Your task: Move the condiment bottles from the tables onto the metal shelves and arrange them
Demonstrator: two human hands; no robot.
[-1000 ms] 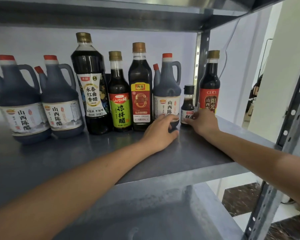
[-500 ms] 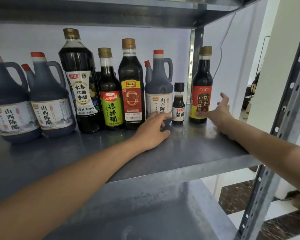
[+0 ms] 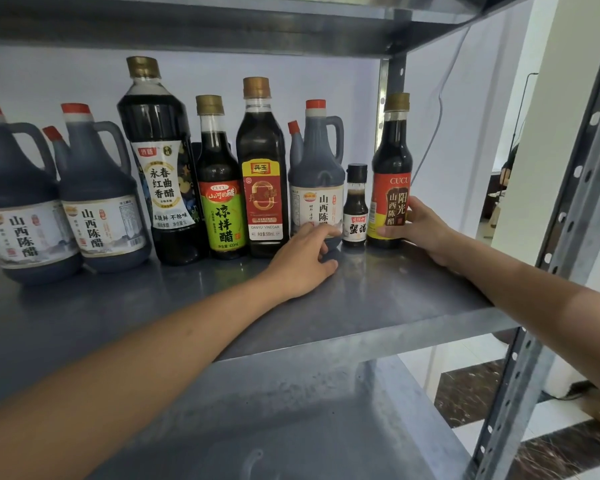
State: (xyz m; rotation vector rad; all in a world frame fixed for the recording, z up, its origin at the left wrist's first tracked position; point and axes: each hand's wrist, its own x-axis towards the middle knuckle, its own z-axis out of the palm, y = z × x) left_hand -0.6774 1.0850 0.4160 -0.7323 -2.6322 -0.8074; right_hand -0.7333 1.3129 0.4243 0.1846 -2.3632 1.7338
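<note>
I see both arms reaching in from the bottom of the frame toward the right end of the bottle row on the middle shelf. The left forearm crosses diagonally from the lower left, wrist low over the metal. The left hand sits at the foot of the handled jug just right of centre. Its index finger lies across the bottom edge of the white label and its thumb curls against the dark base, so it holds the jug low down.

The right forearm comes in from the right edge, angled up and leftward. The right hand wraps the lower body of the CUCU bottle, with the thumb across the front of the red-and-yellow label and the fingers round its right side. That bottle stands upright, last in the row, near the rear post.

Between the two hands stands the small black-capped bottle, just beside the jug and the CUCU bottle, touched by neither hand.

Leftward along the back stand the Danyu vinegar bottle, the green-labelled bottle and the tall dark bottle. Two more jugs stand at the left edge. All are upright on the shelf.
</note>
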